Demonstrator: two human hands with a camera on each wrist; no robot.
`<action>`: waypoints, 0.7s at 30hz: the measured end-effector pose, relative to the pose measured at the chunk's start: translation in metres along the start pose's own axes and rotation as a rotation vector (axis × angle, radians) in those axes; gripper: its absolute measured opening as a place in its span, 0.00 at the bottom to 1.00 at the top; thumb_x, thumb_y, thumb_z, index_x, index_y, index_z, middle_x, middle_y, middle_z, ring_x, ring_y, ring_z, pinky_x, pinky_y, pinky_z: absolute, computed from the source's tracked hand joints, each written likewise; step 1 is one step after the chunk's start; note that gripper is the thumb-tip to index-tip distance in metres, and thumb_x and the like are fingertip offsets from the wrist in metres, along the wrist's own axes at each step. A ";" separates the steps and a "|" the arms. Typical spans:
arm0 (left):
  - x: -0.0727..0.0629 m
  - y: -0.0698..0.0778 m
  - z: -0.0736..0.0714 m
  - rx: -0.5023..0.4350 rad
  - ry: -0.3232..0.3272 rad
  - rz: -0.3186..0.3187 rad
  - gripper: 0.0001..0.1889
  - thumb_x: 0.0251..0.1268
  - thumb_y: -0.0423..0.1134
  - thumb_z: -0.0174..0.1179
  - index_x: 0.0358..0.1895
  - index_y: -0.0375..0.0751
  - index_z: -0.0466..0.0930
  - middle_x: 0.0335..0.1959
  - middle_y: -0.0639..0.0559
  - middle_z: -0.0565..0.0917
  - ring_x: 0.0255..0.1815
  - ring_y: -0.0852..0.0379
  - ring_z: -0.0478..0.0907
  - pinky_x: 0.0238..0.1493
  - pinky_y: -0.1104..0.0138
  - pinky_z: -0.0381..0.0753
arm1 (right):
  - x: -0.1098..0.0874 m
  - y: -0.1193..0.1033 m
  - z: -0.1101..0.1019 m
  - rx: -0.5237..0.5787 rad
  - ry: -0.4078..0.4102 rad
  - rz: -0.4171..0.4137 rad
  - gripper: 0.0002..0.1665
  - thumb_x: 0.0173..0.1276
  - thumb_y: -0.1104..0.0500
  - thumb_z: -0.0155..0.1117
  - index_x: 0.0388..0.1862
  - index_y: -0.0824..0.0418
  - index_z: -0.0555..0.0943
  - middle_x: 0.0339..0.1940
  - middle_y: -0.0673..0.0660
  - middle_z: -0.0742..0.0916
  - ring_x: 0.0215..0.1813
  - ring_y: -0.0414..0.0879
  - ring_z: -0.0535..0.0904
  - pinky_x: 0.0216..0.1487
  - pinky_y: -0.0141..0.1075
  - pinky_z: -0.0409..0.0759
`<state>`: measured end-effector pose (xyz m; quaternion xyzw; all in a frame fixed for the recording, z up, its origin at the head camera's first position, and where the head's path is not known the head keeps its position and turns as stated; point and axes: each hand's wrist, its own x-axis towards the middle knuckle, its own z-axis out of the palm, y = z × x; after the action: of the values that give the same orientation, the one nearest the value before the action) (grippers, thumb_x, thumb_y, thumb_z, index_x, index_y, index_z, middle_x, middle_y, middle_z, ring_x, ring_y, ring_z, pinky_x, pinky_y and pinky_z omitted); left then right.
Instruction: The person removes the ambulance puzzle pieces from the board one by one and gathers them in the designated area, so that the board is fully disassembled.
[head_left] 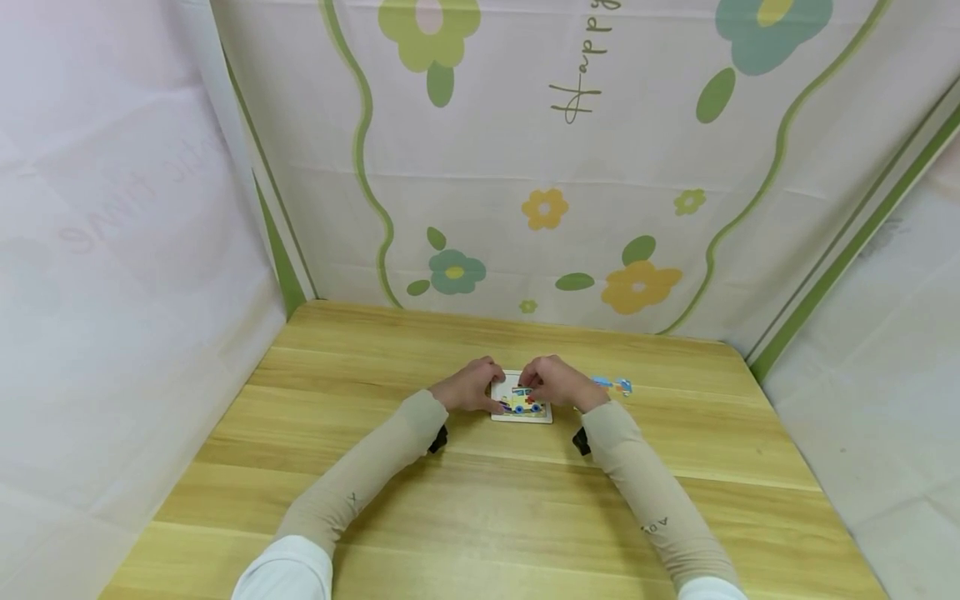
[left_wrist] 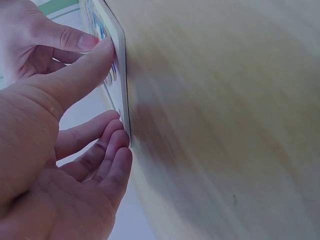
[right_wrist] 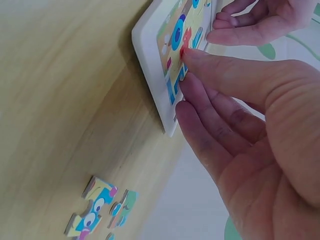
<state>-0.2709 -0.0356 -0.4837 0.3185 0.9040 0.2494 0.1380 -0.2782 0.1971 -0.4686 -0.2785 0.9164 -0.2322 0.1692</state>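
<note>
A small white-framed jigsaw board [head_left: 522, 420] lies on the table, showing a yellow vehicle picture [head_left: 517, 402] with blue wheels and a red cross. My left hand [head_left: 471, 387] holds the board at its left side, thumb on the near part and fingertips along the far part of the edge. Over the right half of the picture, my right hand [head_left: 558, 382] pinches a puzzle piece [right_wrist: 183, 73] between thumb and index finger, close against the board. Most of that piece is hidden by the fingers. The other right fingertips rest at the white rim [right_wrist: 150, 62].
Loose puzzle pieces lie on the wooden table [head_left: 480, 517] right of the board: one with cartoon eyes [right_wrist: 95, 207] and a green-and-blue one [right_wrist: 126, 206]. The right forearm partly covers them in the head view. A flower-patterned cloth wall [head_left: 480, 208] stands behind the table.
</note>
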 end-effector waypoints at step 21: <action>0.013 0.012 0.004 0.072 -0.011 -0.003 0.30 0.65 0.49 0.76 0.63 0.32 0.81 0.57 0.44 0.79 0.53 0.52 0.73 0.59 0.61 0.77 | 0.001 -0.004 -0.001 -0.048 -0.022 -0.035 0.18 0.69 0.71 0.72 0.57 0.64 0.89 0.52 0.61 0.90 0.47 0.47 0.87 0.50 0.41 0.88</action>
<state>-0.2731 -0.0179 -0.4820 0.3232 0.9122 0.2147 0.1317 -0.2776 0.1945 -0.4660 -0.3009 0.9148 -0.2102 0.1684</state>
